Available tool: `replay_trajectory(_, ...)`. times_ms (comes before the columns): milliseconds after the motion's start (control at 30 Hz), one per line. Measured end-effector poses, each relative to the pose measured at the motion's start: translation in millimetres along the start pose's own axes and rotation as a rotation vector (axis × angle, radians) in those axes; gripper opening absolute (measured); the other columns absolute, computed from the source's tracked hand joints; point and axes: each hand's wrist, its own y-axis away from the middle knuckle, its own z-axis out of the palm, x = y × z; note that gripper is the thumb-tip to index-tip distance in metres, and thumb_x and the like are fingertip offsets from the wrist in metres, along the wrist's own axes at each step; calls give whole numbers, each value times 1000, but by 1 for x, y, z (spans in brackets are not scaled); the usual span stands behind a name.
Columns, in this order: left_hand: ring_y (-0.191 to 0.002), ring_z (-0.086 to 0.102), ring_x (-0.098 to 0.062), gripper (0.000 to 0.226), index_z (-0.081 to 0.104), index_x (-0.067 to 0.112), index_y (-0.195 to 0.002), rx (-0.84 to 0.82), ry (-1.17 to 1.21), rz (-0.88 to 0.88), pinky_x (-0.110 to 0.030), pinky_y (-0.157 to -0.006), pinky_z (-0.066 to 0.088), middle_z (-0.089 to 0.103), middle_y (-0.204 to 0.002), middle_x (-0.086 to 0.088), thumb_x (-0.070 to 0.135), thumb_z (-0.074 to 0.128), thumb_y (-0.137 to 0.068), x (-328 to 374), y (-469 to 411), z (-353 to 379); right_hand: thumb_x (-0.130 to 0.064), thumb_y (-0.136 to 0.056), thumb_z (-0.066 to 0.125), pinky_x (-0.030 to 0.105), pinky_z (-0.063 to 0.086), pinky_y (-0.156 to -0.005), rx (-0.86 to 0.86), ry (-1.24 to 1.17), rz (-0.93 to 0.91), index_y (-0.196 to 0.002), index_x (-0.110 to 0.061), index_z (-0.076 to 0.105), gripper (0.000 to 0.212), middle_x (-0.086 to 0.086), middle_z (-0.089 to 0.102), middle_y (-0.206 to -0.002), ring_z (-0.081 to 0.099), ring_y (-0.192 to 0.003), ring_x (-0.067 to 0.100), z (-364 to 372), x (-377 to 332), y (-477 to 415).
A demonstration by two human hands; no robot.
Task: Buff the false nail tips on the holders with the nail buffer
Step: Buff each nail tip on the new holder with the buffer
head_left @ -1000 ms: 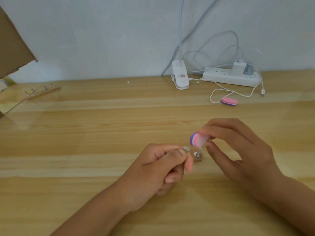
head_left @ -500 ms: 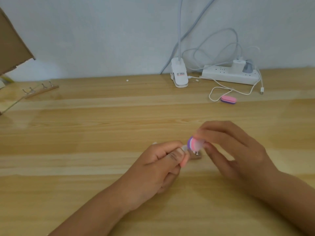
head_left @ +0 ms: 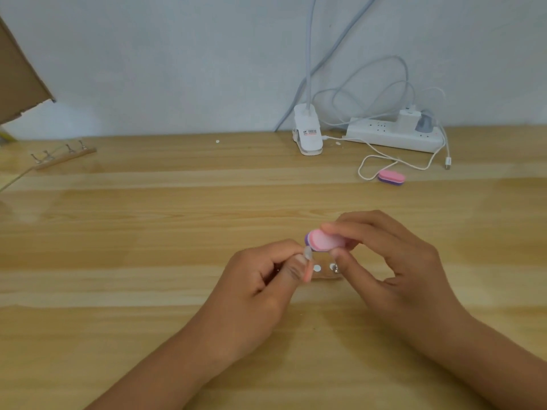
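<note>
Right hand [head_left: 393, 261] pinches the nail buffer [head_left: 324, 240] with the thumb below and the fingers on top. The buffer's pink face is turned up and its rounded end pokes out to that hand's left. Left hand [head_left: 260, 291] is curled, gripping a small pinkish holder [head_left: 307, 274] between thumb and forefinger. The false nail tip [head_left: 307, 252] stands just above that thumb, right under the buffer's near edge. The tip is clear and tiny, so actual contact is hard to confirm. Below the gap between the hands, a clear base [head_left: 325, 269] with metal studs lies on the table [head_left: 148, 232].

The step in hand appears to be buffing this one tip. To do it well, the person would want the left hand braced on the table so the holder cannot wobble. The buffer should lie flat along the tip's curve rather than on its edge. Short, light strokes from root to free end should dull the gloss evenly. Heavy pressure could flex the tip or pop it off the holder. Turning the holder slightly between strokes would bring the sides round.

A second buffer [head_left: 391, 176] lies well beyond the right hand. A wooden rack [head_left: 63, 156] of metal clips sits far out past the left hand.
</note>
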Motion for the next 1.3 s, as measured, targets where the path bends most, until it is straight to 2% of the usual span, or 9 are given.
replay_trajectory(67, -53, 38, -28, 27, 59, 19, -71, 31, -46, -4, -33, -51, 30, 47, -61, -14, 30, 50, -93, 0, 1, -2, 3, -89, 69, 19, 47, -83, 2, -38, 52, -111, -7, 71, 25, 1, 66, -104, 63, -89, 15, -2, 0, -2)
replay_trajectory(167, -49, 36, -8, 24, 63, 19, -72, 67, -104, 19, -22, -48, 28, 49, -57, -2, 25, 53, -93, 1, 1, -1, -1, -91, 65, 15, 44, -86, 8, -76, -41, -112, -10, 68, 23, -4, 64, -107, 62, -95, 13, -3, -10, -3)
replay_trajectory(367, -53, 39, 0, 31, 54, 34, -72, 75, -334, 137, -12, -53, 29, 44, -58, 16, 11, 55, -93, 3, 0, 3, 7, -89, 62, 29, 51, -84, -90, 35, -225, -115, -6, 69, 30, 8, 65, -111, 63, -101, 18, 0, -3, 3)
replay_trajectory(500, -55, 46, -5, 29, 60, 10, -76, 47, -341, 155, -17, -52, 33, 52, -62, 9, 26, 46, -95, 1, 1, 3, 11, -88, 62, 24, 49, -89, -95, 52, -293, -116, -5, 71, 34, 9, 65, -114, 63, -104, 19, 6, -6, 8)
replay_trajectory(767, -57, 41, -2, 17, 62, 28, -85, 72, -315, 172, -13, -57, 32, 50, -65, 12, 17, 54, -96, 4, 0, 6, 2, -92, 58, 22, 47, -92, -45, 134, -270, -110, 2, 70, 22, 9, 65, -111, 62, -101, 19, -2, 0, 5)
replay_trajectory(900, -53, 38, -2, 20, 60, 14, -74, 65, -359, 125, -9, -54, 28, 46, -60, 5, 17, 57, -93, 0, 0, 6, 5, -90, 59, 23, 49, -92, -50, 163, -234, -110, 2, 70, 23, 11, 66, -110, 63, -99, 21, -6, 4, 2)
replay_trajectory(1033, -52, 36, -3, 27, 51, 17, -68, 34, -306, 117, -12, -52, 27, 41, -57, 11, 18, 56, -94, -1, -2, 6, 11, -87, 62, 26, 50, -90, -129, 128, -305, -114, -1, 71, 31, 11, 65, -114, 63, -101, 21, -2, 3, 5)
replay_trajectory(1167, -53, 38, -9, 27, 59, 9, -71, 42, -335, 116, -11, -53, 28, 46, -57, -1, 21, 55, -94, 0, -3, 6, 9, -85, 64, 24, 49, -91, -86, 153, -256, -112, 1, 70, 29, 11, 66, -111, 63, -99, 21, -6, 11, 1)
replay_trajectory(1300, -56, 44, -12, 25, 57, 10, -72, 35, -372, 137, -18, -53, 34, 48, -59, 4, 20, 55, -95, -2, -2, 6, 12, -85, 63, 28, 51, -88, -151, 135, -311, -113, 1, 70, 31, 10, 65, -113, 62, -101, 21, -4, 10, 2)
